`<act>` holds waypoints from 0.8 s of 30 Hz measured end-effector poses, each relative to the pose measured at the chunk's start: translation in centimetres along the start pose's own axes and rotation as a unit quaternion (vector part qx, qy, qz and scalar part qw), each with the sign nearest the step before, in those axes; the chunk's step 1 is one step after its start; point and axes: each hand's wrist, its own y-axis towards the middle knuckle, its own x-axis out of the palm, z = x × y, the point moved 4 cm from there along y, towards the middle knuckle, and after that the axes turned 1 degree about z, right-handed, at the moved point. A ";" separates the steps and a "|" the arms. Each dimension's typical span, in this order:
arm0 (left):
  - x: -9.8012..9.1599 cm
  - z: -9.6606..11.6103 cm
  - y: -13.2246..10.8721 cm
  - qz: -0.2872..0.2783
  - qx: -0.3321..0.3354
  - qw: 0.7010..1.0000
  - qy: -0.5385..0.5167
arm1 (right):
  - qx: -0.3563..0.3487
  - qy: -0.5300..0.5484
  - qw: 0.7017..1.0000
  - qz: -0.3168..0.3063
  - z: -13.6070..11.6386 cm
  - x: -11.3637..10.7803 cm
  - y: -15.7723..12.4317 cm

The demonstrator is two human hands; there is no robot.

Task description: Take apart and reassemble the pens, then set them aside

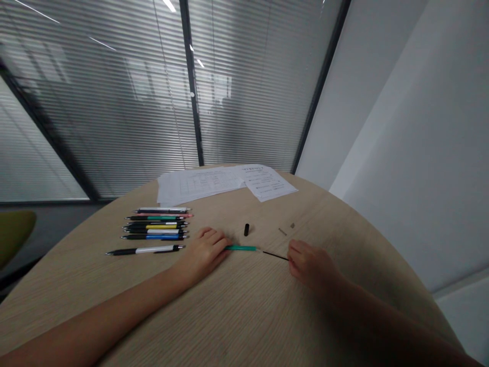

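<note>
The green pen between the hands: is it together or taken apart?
Taken apart: a short black piece lies separately, and the black refill sits mostly outside the green barrel.

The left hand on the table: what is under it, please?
The left hand rests on the wooden table, fingers at a green pen body. The spot beneath the palm is covered and cannot be seen.

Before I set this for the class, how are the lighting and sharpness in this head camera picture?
In the head view, ceiling lights glare as streaks on the glass over the blinds; the right hand sits in shadow, darker than the left hand; the printed papers are too soft to read; wide-angle distortion tilts the window frames.
</note>
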 end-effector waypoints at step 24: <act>-1.4 2.2 -0.3 0.039 -0.103 0.964 -0.241 | 0.151 0.154 0.968 0.128 3.4 0.9 0.2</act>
